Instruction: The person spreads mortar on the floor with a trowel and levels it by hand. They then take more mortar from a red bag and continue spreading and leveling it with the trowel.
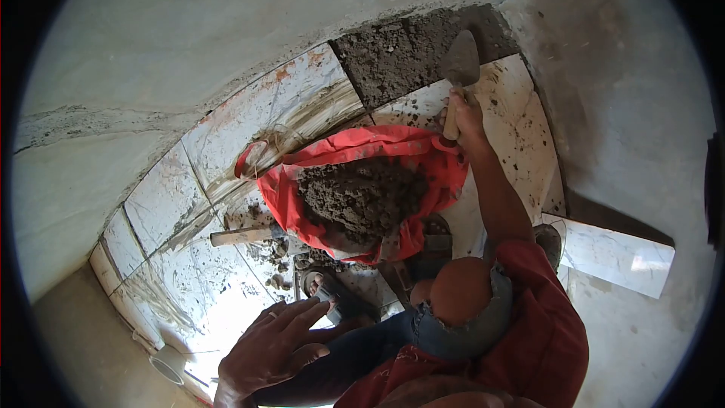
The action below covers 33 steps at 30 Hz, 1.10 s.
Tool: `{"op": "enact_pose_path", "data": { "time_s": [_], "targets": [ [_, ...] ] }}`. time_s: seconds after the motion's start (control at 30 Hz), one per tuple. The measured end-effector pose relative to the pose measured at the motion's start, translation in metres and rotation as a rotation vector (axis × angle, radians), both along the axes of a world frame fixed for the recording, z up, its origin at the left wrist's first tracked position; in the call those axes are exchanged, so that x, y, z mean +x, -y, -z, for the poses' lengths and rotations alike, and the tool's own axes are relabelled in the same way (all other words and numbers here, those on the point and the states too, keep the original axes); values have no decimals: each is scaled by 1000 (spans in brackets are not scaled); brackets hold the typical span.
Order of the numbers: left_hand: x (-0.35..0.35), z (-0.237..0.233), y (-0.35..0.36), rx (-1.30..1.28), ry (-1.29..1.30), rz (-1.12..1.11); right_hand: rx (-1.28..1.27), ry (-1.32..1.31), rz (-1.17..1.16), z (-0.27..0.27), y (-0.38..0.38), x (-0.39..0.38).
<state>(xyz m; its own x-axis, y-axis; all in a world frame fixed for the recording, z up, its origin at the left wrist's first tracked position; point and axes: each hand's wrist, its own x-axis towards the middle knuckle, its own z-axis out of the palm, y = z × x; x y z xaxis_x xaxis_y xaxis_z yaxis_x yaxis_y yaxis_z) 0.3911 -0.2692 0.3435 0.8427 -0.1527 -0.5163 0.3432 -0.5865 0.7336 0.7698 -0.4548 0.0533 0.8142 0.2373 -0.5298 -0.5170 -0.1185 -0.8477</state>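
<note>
My right hand (470, 112) is wrapped round the wooden handle of a trowel (462, 59). The trowel's metal blade points away from me, over the edge of a patch of rough grey mortar (400, 53) in the far corner of the floor. Nearer to me sits a red bag (276, 196), its mouth wide and crumbly mortar (362, 200) heaped inside. My left hand (276, 344) holds nothing; its fingers are stretched out above my leg, at the lower left.
Smeared white marbled tiles (264, 98) cover the floor round the bag. A wooden-handled tool (242, 236) lies left of the bag. At the right, a loose tile (615, 253) leans out near the wall. A bucket (168, 366) stands at lower left.
</note>
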Motion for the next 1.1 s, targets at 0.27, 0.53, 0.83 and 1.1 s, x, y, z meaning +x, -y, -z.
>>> {"op": "enact_pose_path", "data": {
  "time_s": [0.27, 0.53, 0.83, 1.1],
  "targets": [
    [1, 0, 2, -3, -32, 0, 158, -266, 89, 10, -50, -50],
    [-6, -3, 2, -2, -82, -43, 166, -70, 140, 12, -107, -12],
    [-6, -1, 0, 17, -85, -27, -3, -99, -231, -2, -89, -54],
    [-12, -2, 0, -57, -50, -61, -476, 575, -274, 34, -36, 28]
  ]
}}
